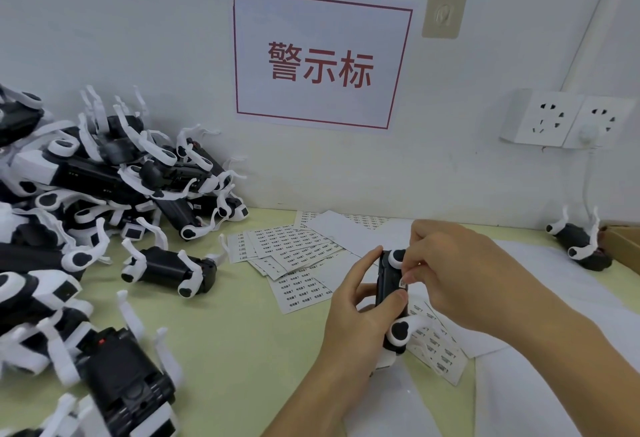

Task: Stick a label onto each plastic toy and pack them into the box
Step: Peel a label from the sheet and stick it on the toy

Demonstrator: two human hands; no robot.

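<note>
A black-and-white plastic toy [389, 293] with white legs is held upright above the table at centre right. My left hand [353, 301] grips its body from the left, thumb on the front. My right hand [450, 270] comes from the right, and its fingertips pinch a small white label [402, 281] against the toy's side. Sheets of printed labels [298, 256] lie spread on the yellow-green table behind and under the hands. A large heap of the same toys [86, 194] fills the left side. A cardboard box's corner [623, 242] shows at the right edge.
One more toy [581, 244] lies upside down beside the box at the far right. White paper sheets [554, 298] cover the table's right part. On the wall hang a red-bordered sign [320, 59], a hook plate [444, 14] and a double socket [568, 119].
</note>
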